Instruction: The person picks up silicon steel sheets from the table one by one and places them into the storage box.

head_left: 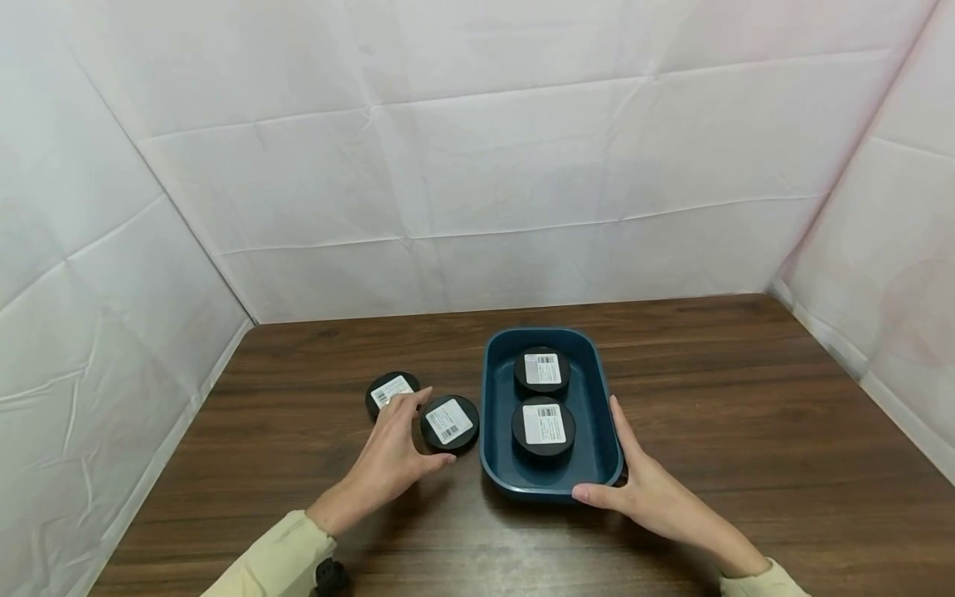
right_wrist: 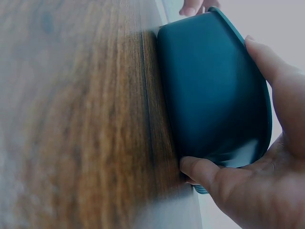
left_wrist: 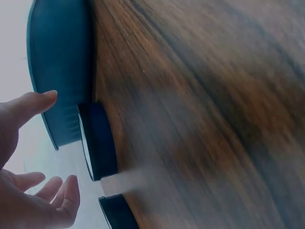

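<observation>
A blue tray point(head_left: 522, 478) with a raised rim holds two round black containers, a far one point(head_left: 542, 379) and a near one point(head_left: 543, 444), each topped by a white barcode label. My right hand point(head_left: 652, 489) grips the tray's near right corner, its thumb at the front rim and fingers along the right side. Left of the tray, another round black container point(head_left: 450, 423) lies on the table between the spread thumb and fingers of my left hand point(head_left: 391, 452); the left wrist view point(left_wrist: 40, 200) shows the fingers apart from it. A further black container point(head_left: 390, 386) sits behind, partly covered by that hand.
The dark wood table point(head_left: 746, 398) extends to both sides of the tray. White sheeting point(head_left: 485, 166) hangs behind the table and along its left and right edges. A small black object point(head_left: 331, 575) shows by the left sleeve.
</observation>
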Available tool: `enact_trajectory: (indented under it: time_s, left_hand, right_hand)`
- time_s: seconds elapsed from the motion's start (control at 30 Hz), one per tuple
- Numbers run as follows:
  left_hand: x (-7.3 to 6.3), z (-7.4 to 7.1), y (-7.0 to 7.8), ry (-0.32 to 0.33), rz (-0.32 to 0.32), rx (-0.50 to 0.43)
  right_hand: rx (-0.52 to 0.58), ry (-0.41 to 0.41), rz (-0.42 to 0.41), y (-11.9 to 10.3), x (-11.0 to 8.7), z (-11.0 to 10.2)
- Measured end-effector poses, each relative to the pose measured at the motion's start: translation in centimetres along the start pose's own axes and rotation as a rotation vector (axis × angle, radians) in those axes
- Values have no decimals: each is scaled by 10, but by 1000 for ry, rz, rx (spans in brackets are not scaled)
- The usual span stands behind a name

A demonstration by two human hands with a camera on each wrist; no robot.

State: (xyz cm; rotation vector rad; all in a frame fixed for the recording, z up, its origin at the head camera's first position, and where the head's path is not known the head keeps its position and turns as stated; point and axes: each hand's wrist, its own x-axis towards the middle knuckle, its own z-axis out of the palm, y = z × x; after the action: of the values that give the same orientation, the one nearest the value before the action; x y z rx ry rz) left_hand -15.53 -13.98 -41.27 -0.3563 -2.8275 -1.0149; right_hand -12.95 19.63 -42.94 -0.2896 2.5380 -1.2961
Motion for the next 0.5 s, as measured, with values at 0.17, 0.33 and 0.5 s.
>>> enact_trajectory:
  time_s: [0.17,0.33,0.5]
  left_hand:
    - [2,1,-3,-25,-5,18]
    - [6,3,-7,-41,-22,40]
    - [9,5,-9,-46,-27,51]
  right_hand:
    - [7,-3,5,0,0,0]
    - [25,-6,3,0,0,-1]
    - [26,-7,-10,0,0,0]
